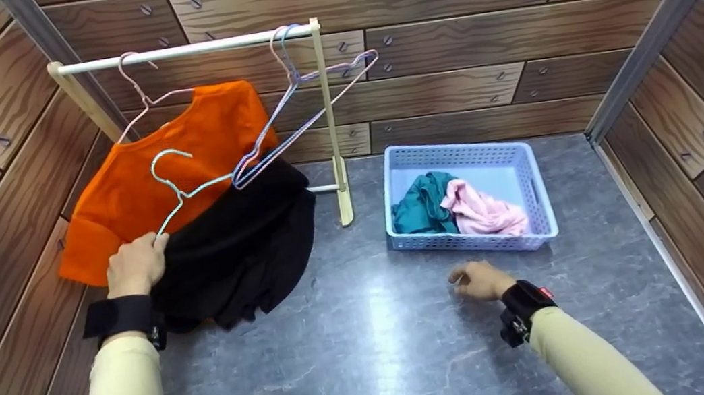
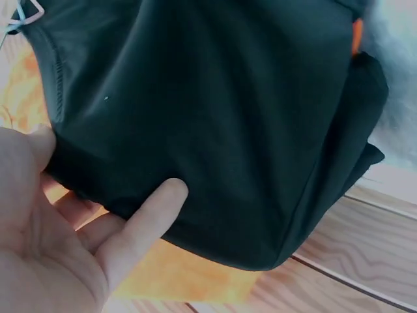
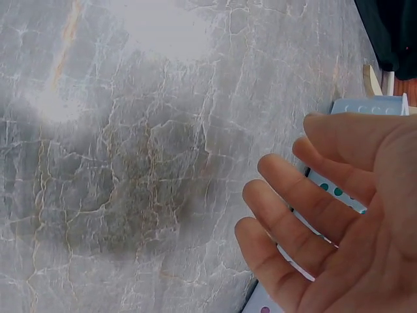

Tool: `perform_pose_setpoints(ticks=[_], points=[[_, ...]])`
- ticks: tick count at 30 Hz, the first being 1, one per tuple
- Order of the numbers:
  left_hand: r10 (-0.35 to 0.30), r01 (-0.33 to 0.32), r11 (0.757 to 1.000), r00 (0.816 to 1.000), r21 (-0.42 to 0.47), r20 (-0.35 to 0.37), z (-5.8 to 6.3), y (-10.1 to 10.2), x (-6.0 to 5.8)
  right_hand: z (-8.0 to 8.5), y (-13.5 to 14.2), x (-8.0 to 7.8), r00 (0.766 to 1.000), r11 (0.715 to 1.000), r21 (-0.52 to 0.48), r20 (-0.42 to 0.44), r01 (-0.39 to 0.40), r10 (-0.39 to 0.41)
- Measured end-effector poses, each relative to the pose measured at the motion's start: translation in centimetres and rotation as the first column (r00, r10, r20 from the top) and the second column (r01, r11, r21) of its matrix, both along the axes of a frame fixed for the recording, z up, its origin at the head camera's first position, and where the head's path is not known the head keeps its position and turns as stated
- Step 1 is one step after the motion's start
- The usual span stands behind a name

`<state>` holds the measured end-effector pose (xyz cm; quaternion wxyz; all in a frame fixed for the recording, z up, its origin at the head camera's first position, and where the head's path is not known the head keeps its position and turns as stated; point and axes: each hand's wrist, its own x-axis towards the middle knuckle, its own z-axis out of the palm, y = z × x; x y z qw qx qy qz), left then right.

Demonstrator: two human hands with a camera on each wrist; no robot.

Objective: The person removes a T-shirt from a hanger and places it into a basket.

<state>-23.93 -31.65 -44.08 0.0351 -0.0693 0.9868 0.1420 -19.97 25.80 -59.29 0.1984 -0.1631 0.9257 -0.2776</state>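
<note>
Nearest me, the desk point(image 1: 321, 378) gives open room between my arms. My right hand point(image 1: 482, 281) hovers, fingers relaxed, holding nothing, just in front of the near edge of a blue basket point(image 1: 467, 242). Toward the desk's left edge, my left hand point(image 1: 134, 261) grips the black garment point(image 1: 237, 253), by one end of the teal hanger point(image 1: 179, 193). Room remains between basket and right edge. At the back left corner, the rack point(image 1: 203, 48) carries an orange shirt point(image 1: 120, 194).
</note>
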Motion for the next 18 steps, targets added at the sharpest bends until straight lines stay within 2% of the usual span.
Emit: perform_pose_setpoints(ticks=[4,9,13,18], points=[[-0.051,0.051,0.999,0.996,-0.004,0.071,-0.4,-0.7,0.8,-0.1,-0.3,0.1,1.0,1.0,0.006,-0.002,-0.013,0.013],[-0.184,0.19,0.981,0.974,-0.035,0.129,-0.9,-0.9,1.4,-0.2,-0.3,0.4,1.0,1.0,-0.003,0.01,-0.021,0.021],[-0.279,0.282,0.958,0.959,-0.046,0.058,-0.8,0.3,1.2,-0.1,-0.2,0.2,1.0,1.0,-0.01,0.014,-0.014,0.014],[-0.408,0.406,0.913,0.912,-0.034,-0.044,0.4,3.3,0.4,0.9,-0.8,-0.4,0.999,1.0,-0.021,-0.034,0.013,-0.013]])
